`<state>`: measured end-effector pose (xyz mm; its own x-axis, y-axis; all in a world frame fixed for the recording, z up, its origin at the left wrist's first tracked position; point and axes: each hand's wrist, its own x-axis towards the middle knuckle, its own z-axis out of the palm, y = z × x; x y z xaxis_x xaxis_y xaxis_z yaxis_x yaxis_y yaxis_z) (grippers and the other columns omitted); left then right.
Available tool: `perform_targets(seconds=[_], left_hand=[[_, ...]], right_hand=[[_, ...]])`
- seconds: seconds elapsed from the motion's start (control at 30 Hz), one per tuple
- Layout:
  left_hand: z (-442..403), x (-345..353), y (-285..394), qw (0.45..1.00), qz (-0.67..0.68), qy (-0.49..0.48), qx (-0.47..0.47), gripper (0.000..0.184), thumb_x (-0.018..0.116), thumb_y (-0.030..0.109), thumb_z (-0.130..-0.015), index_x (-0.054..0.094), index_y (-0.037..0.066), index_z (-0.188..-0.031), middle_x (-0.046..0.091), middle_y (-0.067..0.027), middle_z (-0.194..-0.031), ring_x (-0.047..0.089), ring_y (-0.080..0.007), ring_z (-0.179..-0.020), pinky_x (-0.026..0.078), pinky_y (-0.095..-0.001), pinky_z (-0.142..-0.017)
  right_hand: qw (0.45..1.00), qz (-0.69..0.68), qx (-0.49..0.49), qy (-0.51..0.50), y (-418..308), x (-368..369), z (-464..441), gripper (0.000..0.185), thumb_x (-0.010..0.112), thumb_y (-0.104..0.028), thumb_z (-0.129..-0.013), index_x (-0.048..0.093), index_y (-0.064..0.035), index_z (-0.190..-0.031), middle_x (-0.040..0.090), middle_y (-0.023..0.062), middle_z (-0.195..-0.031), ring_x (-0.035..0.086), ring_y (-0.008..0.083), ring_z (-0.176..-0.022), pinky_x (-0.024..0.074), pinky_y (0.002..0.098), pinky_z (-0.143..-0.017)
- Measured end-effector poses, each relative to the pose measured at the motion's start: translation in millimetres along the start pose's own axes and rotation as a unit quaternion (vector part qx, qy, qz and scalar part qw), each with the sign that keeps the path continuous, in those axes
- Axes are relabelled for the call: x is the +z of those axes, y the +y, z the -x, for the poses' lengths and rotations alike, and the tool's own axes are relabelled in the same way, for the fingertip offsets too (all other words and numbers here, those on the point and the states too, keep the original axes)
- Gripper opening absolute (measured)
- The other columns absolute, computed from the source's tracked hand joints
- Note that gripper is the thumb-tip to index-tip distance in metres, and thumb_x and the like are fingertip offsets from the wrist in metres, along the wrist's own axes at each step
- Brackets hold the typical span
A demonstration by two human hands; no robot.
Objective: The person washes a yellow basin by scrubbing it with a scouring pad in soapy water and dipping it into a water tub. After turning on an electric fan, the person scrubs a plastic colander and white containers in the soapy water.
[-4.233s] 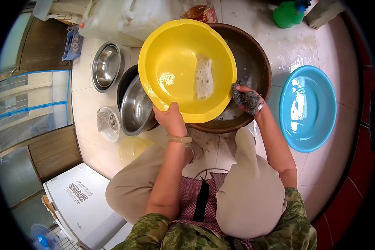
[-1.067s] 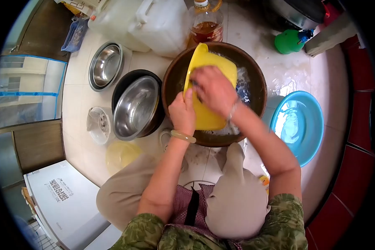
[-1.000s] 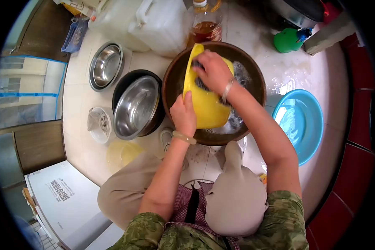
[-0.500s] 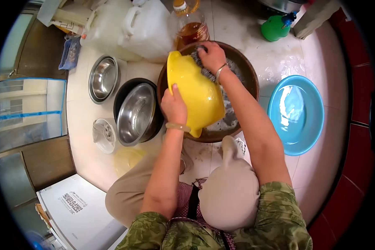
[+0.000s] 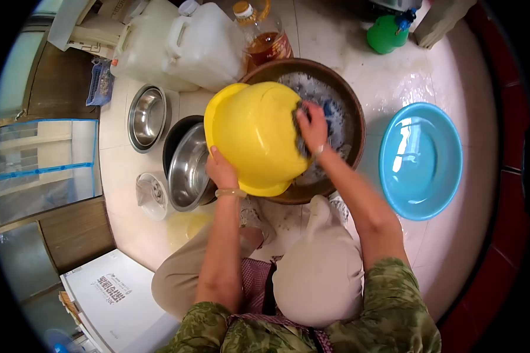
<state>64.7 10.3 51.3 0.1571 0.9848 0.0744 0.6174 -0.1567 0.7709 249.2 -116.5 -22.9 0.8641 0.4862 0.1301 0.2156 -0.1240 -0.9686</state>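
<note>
In the head view a yellow plastic basin (image 5: 254,132) is tilted over a large brown tub (image 5: 357,100) of sudsy water, its outer side turned up toward me. My left hand (image 5: 221,168) grips the basin's rim at the near left, the thumb lying on the outside. My right hand (image 5: 314,126) is closed on a dark scouring pad (image 5: 300,130) and presses it against the basin's right side. The pad is partly hidden under the fingers and slightly blurred. Soapy foam and something bluish show in the tub beyond the right hand.
A blue basin (image 5: 421,194) of water stands on the right. Steel bowls (image 5: 147,117) and a steel basin (image 5: 188,167) sit on the left. White jugs (image 5: 209,47), an oil bottle (image 5: 269,44) and a green spray bottle (image 5: 387,35) stand at the back. A white box (image 5: 121,300) lies near left.
The yellow basin has turned and shifted left, showing more of its outer side. My right hand has moved the pad toward me and right; my left hand has moved slightly left and nearer.
</note>
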Motion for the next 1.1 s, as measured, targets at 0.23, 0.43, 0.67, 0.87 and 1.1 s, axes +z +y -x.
perform_targets(seconds=[0.23, 0.43, 0.67, 0.87, 1.1], left_hand=[[5.5, -1.1, -15.1, 1.0, -0.004, -0.01, -0.011, 0.044, 0.041, 0.028, -0.101, 0.062, -0.009, -0.09, 0.066, -0.0236, -0.08, 0.064, -0.0346, -0.071, 0.047, -0.0417, -0.064], [12.5, 4.5, -4.1, 0.993, 0.079, 0.04, -0.084, 0.045, 0.042, 0.03, -0.101, 0.062, -0.009, -0.089, 0.067, -0.0202, -0.08, 0.065, -0.0302, -0.071, 0.049, -0.0383, -0.066], [14.4, -3.6, -9.6, 0.963, 0.206, -0.067, -0.159, 0.045, 0.039, 0.034, -0.102, 0.057, -0.006, -0.113, 0.064, -0.0128, -0.098, 0.063, -0.0221, -0.083, 0.051, -0.034, -0.07], [10.4, 2.4, 8.5, 0.96, 0.197, -0.027, -0.196, 0.045, 0.038, 0.034, -0.103, 0.057, -0.006, -0.11, 0.063, -0.0102, -0.097, 0.06, -0.0196, -0.083, 0.049, -0.0333, -0.073], [17.1, 6.5, 4.2, 0.976, 0.166, 0.004, -0.141, 0.044, 0.039, 0.03, -0.102, 0.061, -0.008, -0.098, 0.066, -0.0137, -0.092, 0.061, -0.0202, -0.078, 0.049, -0.0336, -0.069]], right_hand=[[0.981, -0.055, -0.171, -0.076, -52.5, 39.1, -61.0, 0.035, 0.066, -0.02, -0.08, 0.063, -0.0066, -0.112, 0.057, 0.017, -0.118, 0.052, 0.0343, -0.115, 0.0417, 0.0383, -0.099], [0.998, 0.063, -0.018, 0.01, 38.8, -4.2, -6.5, 0.033, 0.065, -0.02, -0.084, 0.061, -0.0048, -0.113, 0.059, 0.0185, -0.113, 0.056, 0.0361, -0.107, 0.0449, 0.0395, -0.093], [0.996, -0.043, -0.053, -0.06, -48.3, -10.5, 35.6, 0.028, 0.063, -0.012, -0.084, 0.062, -0.0063, -0.112, 0.059, 0.0164, -0.119, 0.055, 0.0324, -0.113, 0.0422, 0.0363, -0.099], [1.0, -0.014, -0.026, 0.008, -26.7, -8.5, 49.4, 0.031, 0.064, -0.017, -0.083, 0.061, -0.006, -0.112, 0.058, 0.0181, -0.119, 0.053, 0.0362, -0.114, 0.0413, 0.0422, -0.099], [1.0, 0.024, -0.009, 0.016, 13.6, -7.5, 20.8, 0.032, 0.066, -0.01, -0.08, 0.059, -0.0049, -0.111, 0.058, 0.0176, -0.12, 0.053, 0.0344, -0.115, 0.0427, 0.0388, -0.098]])
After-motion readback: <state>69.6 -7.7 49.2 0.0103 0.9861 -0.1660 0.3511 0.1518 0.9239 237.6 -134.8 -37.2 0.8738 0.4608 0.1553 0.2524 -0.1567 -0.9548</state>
